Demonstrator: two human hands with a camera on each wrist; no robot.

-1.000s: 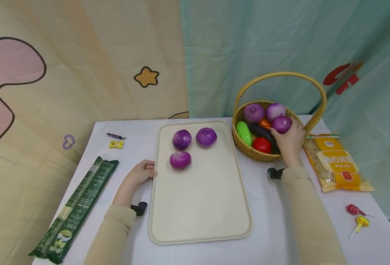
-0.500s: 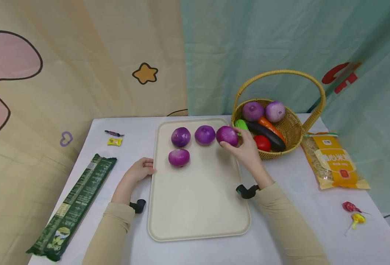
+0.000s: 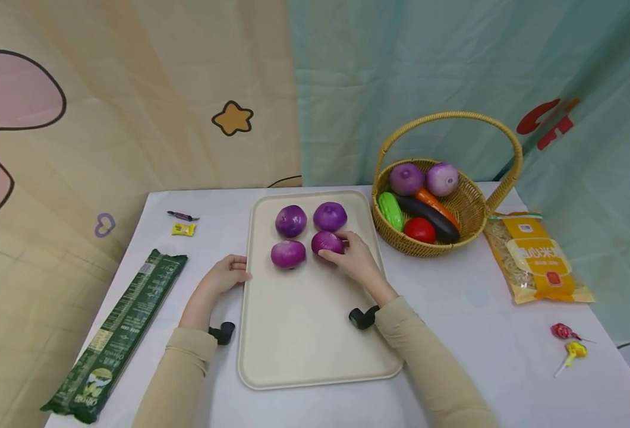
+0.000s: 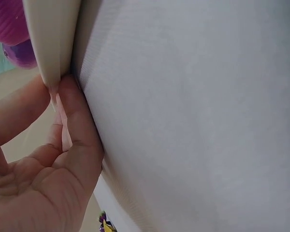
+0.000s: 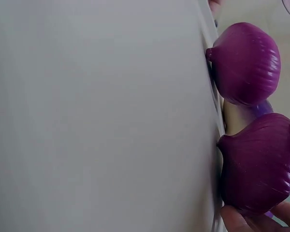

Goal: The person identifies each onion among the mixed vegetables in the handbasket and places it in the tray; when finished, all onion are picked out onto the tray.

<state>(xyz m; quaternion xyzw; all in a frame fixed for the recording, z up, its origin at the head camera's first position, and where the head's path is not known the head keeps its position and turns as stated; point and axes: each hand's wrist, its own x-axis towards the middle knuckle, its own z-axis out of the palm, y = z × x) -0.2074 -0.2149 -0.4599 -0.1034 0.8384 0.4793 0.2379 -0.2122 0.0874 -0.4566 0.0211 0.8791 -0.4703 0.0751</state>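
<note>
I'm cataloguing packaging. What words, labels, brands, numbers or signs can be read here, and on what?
"Olivoila", tentatively: green packet; its other print is too small or blurred.
"心米": yellow-orange bag; its remaining print is unclear.
Yellow candy wrapper: marks too small.
Red curtain mark: cannot tell whether it is lettering.

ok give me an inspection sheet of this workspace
Surface: white table, beige tray on it.
Job's things: three purple onions on the tray, one held onion; wicker basket holding vegetables.
Clutter: green packet, orange packet, red lollipop, yellow lollipop, yellow sweet, dark wrapped item.
Grips: left grip pinches the tray's rim; right grip holds the onion.
Cables: nothing seen.
Surroundings: printed fabric backdrop.
</note>
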